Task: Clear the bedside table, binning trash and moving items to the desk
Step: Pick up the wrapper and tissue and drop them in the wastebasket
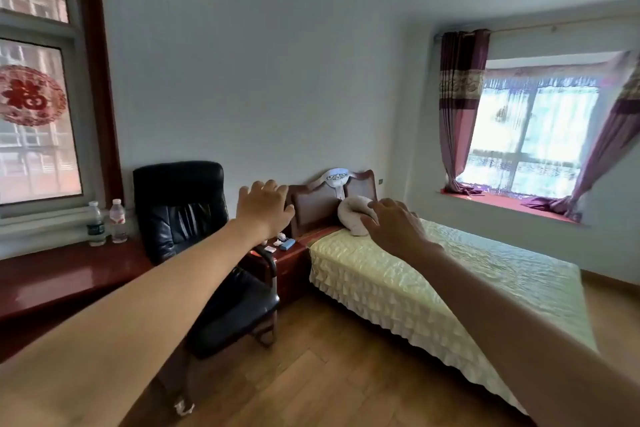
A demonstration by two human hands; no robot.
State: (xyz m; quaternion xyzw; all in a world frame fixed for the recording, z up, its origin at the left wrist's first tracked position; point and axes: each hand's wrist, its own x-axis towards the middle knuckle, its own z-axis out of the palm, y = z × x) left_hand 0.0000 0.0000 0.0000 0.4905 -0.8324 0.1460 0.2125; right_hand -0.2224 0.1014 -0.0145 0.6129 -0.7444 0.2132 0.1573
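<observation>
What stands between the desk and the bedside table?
In the head view, a black office chair stands between the desk and the bedside table.

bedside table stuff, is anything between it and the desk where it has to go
Yes. The black office chair stands between the bedside table and the desk, its armrest close against the table's front edge. Both hands, left hand and right hand, are raised and hold nothing.

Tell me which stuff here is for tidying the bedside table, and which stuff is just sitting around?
For the job:
- bedside table
- blue item on it
- small white bits on it, too small to tell what
- desk
- left hand and right hand, both holding nothing

Just around:
- two water bottles
- black chair
- bed
- rolled towel
- curtains
</observation>
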